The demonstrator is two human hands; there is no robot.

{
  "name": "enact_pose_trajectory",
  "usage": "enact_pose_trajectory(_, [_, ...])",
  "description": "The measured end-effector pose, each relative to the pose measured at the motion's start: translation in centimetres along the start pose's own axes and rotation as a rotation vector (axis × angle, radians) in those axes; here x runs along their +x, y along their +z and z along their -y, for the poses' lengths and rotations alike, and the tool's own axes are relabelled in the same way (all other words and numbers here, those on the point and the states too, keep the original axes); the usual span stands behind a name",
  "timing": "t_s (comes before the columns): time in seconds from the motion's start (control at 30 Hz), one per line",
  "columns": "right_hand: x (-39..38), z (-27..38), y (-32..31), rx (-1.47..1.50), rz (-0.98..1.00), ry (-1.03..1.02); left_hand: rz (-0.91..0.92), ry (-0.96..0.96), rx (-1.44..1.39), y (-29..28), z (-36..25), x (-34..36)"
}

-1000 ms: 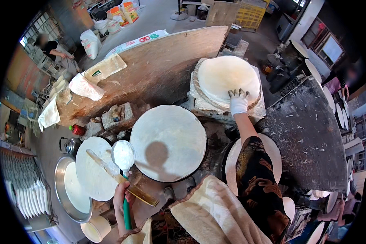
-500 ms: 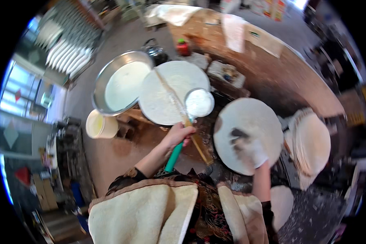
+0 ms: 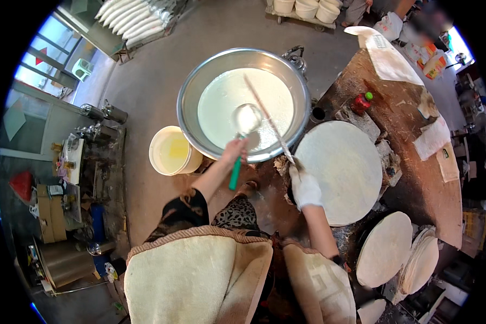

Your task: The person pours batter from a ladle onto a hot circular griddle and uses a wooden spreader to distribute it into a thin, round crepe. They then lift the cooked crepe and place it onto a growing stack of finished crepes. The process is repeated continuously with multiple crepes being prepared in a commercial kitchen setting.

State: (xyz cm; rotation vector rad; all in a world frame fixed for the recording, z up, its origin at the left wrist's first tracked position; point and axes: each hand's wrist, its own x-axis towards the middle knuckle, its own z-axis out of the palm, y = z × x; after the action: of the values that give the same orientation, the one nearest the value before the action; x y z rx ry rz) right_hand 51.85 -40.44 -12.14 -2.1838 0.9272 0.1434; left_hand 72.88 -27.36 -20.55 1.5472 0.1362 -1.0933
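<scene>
My left hand [image 3: 236,151] is closed on the green handle of a ladle [image 3: 247,119], whose round bowl holds some white batter. The ladle is over a large metal basin [image 3: 186,110] of white batter [image 3: 218,94]; whether it touches the surface is hard to tell. In a white glove, my right hand [image 3: 306,188] grips the near end of a long thin wooden stick [image 3: 268,117]. The stick slants across the basin's rim, its far end over or in the batter. Right of that glove lies a pale round griddle [image 3: 340,162], with a second pale round surface [image 3: 384,249] nearer me.
A cream bucket [image 3: 164,162] with yellowish liquid stands left of the basin. Flat round sheets are stacked [image 3: 420,259] at the right. A curved brown board [image 3: 416,156] carries cloths and a red bottle [image 3: 361,102]. A dark kettle [image 3: 297,59] sits behind the basin.
My view has turned toward the basin. The ladle has moved from above the griddle to over the batter. The stick has passed from my left hand to my gloved right hand, which left the right-hand round.
</scene>
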Motion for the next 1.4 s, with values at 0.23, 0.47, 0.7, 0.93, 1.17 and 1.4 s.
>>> enact_pose_trajectory(0.23, [10.2,4.1,5.7,-0.177,0.414,0.073,-0.323,0.177,0.916,-16.4,2.1,16.5])
enact_pose_trajectory(0.47, [8.0,2.5,12.3,0.107,0.368,0.251,0.017,-0.294,0.174,-12.8,3.3,16.7])
enact_pose_trajectory(0.7, [4.3,7.0,9.9,0.654,0.208,0.332,0.136,-0.019,-0.039,-7.3,-7.8,10.1])
enact_pose_trajectory(0.93, [4.4,13.1,-0.5,0.938,-0.024,-0.038,0.286,0.481,0.154,-3.7,-30.7,-5.1])
enact_pose_trajectory(1.17, [-0.5,17.6,-11.0,1.03,-0.026,-0.187,0.099,1.006,0.404,-7.1,-42.5,-11.4])
enact_pose_trajectory(1.4, [0.1,14.4,-10.4,0.936,-0.021,-0.125,0.392,0.577,0.495,-8.7,-31.4,-3.6])
